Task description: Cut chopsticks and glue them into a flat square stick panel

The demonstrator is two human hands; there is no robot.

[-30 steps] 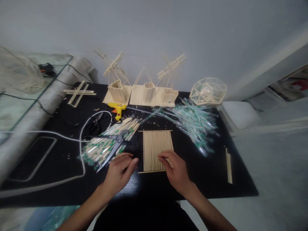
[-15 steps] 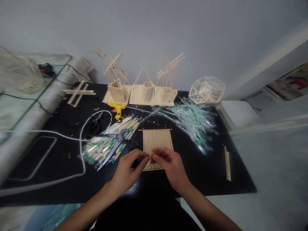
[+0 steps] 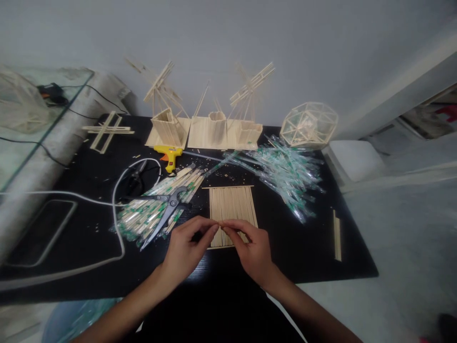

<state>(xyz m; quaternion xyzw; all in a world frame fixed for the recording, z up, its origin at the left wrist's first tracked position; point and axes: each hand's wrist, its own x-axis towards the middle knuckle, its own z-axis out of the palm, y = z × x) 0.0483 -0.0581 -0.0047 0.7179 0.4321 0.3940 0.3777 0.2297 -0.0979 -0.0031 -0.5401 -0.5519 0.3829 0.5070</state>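
A person's left hand (image 3: 186, 245) and right hand (image 3: 254, 247) meet at the fingertips over a panel of thin wooden sticks (image 3: 232, 205) lying flat at the near middle of a black desk (image 3: 296, 259). The fingers of each hand are bent, thumb and forefinger drawn nearly together; whether they pinch something small cannot be made out. The panel's sticks run side by side from near to far, with a crosswise stick along its far edge and another along its near edge.

To the left, dark-handled cutters (image 3: 173, 202) lie across a heap of wrapped sticks (image 3: 139, 216), a white cable (image 3: 123, 243) curving past its left side. Farther off rests a yellow glue gun (image 3: 170, 152). Clear wrappers (image 3: 291, 174) spread to the right of the panel, and a small bundle of sticks (image 3: 337, 238) lies near the right edge. Along the far side, stick models (image 3: 217, 131) stand before a gray wall (image 3: 214, 38), left of a many-sided frame (image 3: 310, 126).
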